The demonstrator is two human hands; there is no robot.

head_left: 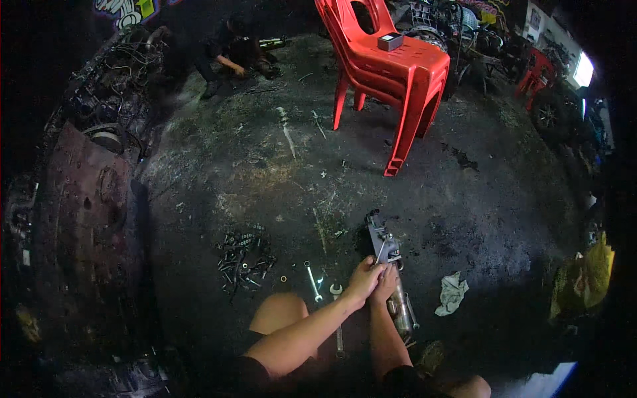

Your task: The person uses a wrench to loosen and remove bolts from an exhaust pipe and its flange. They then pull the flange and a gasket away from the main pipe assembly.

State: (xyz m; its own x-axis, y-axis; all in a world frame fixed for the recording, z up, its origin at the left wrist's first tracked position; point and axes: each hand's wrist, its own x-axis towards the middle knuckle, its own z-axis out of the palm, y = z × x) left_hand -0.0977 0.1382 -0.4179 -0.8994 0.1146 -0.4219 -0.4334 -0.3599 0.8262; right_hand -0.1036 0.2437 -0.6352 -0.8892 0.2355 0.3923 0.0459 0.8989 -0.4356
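Observation:
On the floor in front of me lies a long metal machine part, with a grey bracket-like end (380,240) and a tube-shaped body (402,312) toward me. My left hand (365,280) is closed against the part, where a thin shiny rod (381,248) stands out from the fingers. What else the fingers hold is hidden. Close beside it, my right hand (386,285) is wrapped round the part's middle. To the left lie a small combination wrench (312,281) and a larger wrench (340,335), partly behind my left forearm.
A pile of bolts and small parts (245,262) lies left, with a ring (283,278) nearby. A crumpled rag (452,293) is at right. Stacked red chairs (405,63) stand ahead, bearing a small box (390,42). Another person (232,56) crouches far left. A rusty panel (83,199) stands left.

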